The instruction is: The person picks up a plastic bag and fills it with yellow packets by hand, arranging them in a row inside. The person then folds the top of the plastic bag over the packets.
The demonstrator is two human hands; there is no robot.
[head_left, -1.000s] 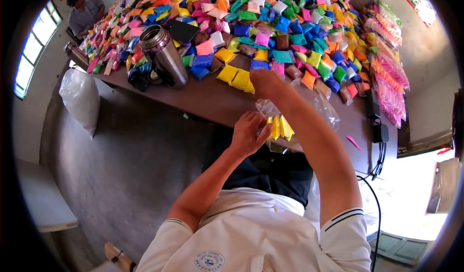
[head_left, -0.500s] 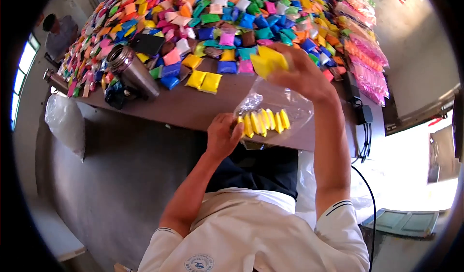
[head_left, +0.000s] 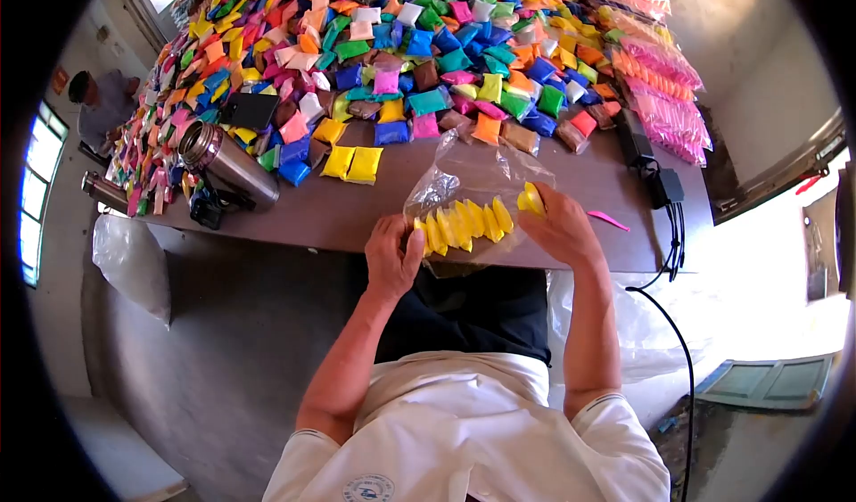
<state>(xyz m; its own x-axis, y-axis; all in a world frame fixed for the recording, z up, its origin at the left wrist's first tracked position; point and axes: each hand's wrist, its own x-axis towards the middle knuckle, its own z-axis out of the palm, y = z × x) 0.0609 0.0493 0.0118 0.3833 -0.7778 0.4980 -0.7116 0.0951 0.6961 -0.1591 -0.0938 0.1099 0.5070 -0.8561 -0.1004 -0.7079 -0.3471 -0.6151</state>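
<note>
Left hand (head_left: 392, 254): 8 o'clock of yellow packet row (head_left: 465, 226), fingers curled, grip unclear | right hand (head_left: 563, 226): 3 o'clock, pinching yellow packets (head_left: 532, 199) | clear plastic bag (head_left: 446, 179): 12 o'clock

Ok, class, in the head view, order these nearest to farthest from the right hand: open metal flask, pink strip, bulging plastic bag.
1. Pink strip, just right of the hand.
2. Open metal flask, left, on the table.
3. Bulging plastic bag, far left.
</note>
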